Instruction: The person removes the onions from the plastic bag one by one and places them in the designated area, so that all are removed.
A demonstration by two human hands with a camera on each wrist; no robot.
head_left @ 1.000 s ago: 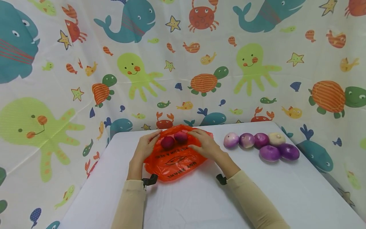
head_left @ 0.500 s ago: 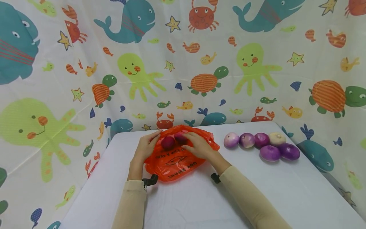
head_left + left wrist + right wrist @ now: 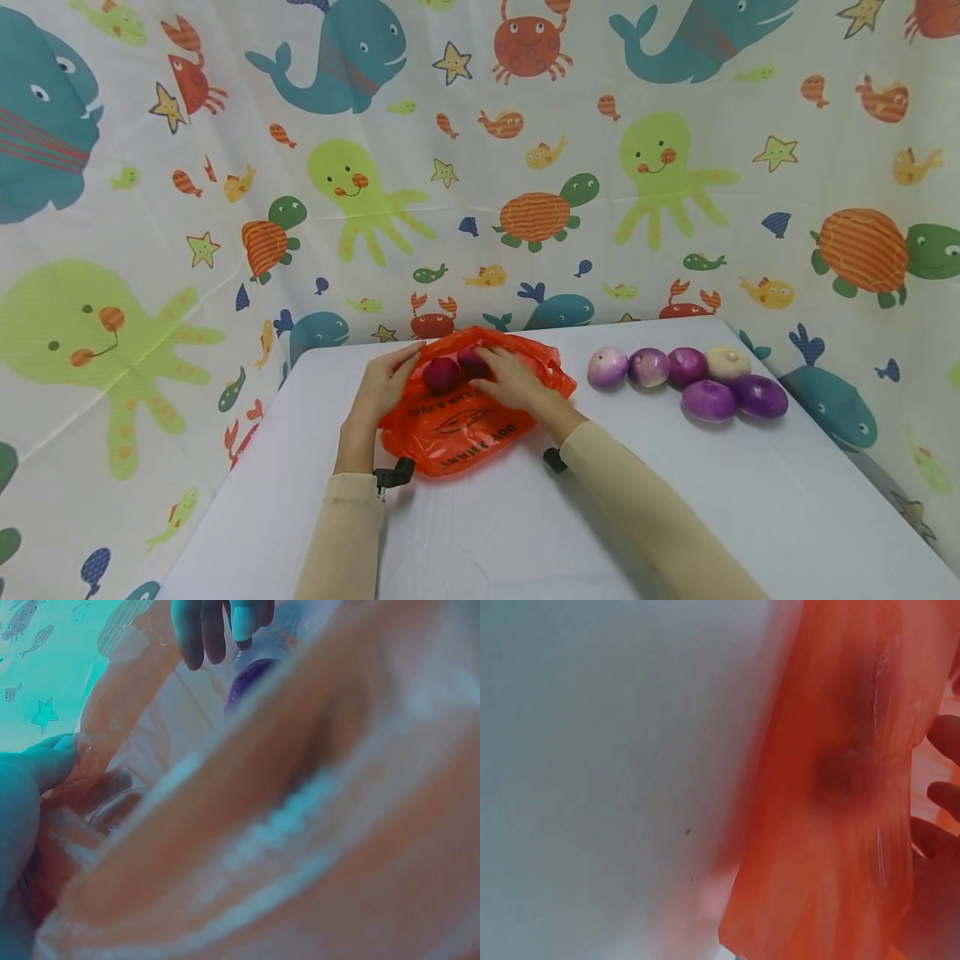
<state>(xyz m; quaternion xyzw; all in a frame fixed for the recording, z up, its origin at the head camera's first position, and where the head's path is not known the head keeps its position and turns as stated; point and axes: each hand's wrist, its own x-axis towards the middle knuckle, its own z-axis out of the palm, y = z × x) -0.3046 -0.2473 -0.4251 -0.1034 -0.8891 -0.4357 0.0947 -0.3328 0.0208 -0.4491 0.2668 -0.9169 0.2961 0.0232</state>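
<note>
Right grip partly hiding onion, red bag, other onions apart

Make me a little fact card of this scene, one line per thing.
Container: red plastic bag on a white table
Inside: two dark purple vegetables visible
Left hand: touching the bag's left edge
Right hand: at the bag's opening; contact with the vegetables unclear
Right side: six more vegetables, five purplish, one cream
Backdrop: sea-animal cloth
</note>
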